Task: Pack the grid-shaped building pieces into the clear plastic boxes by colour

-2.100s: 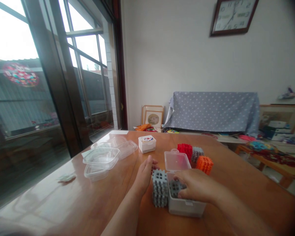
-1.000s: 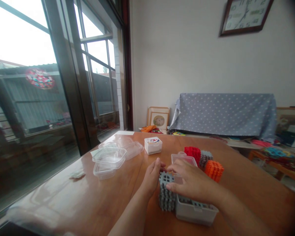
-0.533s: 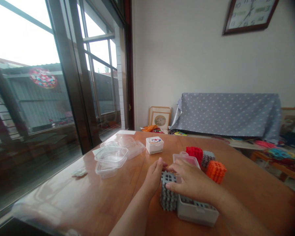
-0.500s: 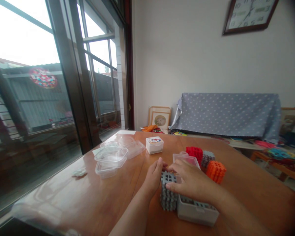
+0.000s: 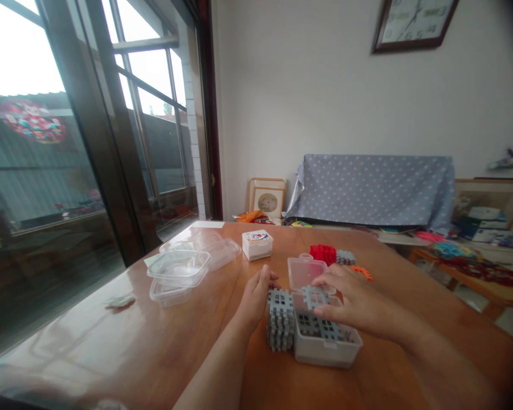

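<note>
My right hand (image 5: 346,299) pinches a flat grey interlocking piece (image 5: 315,297) between thumb and fingers, above an open clear plastic box (image 5: 327,353). More grey pieces lie inside the box, and its lid (image 5: 305,273) is tipped back behind it. Just left of the box stands a stack of grey pieces (image 5: 280,322). My left hand (image 5: 255,293) rests at the stack's back left side, fingers bent around its far edge. Whether the left fingers press on the stack is partly hidden.
Red pieces (image 5: 322,254), another grey stack (image 5: 345,257) and orange pieces (image 5: 362,273) sit behind my right hand. A closed white box (image 5: 257,247) stands mid-table. Clear containers (image 5: 179,266) and a crumpled plastic item (image 5: 119,302) lie to the left.
My right hand has moved right from the grey stack to above the box, with a grey piece in its fingers. My left hand stays beside the stack. The view has shifted.
</note>
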`<control>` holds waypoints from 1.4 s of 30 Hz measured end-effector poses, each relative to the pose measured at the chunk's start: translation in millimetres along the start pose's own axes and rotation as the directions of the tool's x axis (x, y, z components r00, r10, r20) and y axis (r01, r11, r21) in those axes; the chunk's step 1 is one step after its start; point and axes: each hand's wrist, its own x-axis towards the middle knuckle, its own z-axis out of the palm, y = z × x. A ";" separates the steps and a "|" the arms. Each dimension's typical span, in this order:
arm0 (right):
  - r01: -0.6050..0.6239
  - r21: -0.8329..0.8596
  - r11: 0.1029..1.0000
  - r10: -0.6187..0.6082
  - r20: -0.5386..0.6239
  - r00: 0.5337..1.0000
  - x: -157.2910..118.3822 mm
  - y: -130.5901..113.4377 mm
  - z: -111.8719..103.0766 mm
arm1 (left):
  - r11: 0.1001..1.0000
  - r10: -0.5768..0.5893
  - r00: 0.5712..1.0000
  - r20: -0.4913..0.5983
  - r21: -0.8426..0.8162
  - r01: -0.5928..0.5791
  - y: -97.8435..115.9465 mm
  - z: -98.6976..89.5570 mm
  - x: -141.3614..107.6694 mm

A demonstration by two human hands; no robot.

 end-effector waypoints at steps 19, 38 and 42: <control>-0.142 -0.186 0.972 0.173 0.166 0.971 -17.1 17.5 25.0 | 0.999 0.007 1.000 -0.003 0.034 -0.007 1.5 -1.9 1.1; -0.114 -0.127 0.985 0.130 0.121 0.984 -22.8 14.0 20.9 | 1.000 0.003 1.000 -0.009 0.015 -0.003 2.0 -1.7 1.0; -0.078 -0.111 0.991 0.096 0.166 0.981 -24.5 11.3 23.3 | 1.000 0.011 1.000 -0.009 0.027 -0.011 2.2 -1.9 1.0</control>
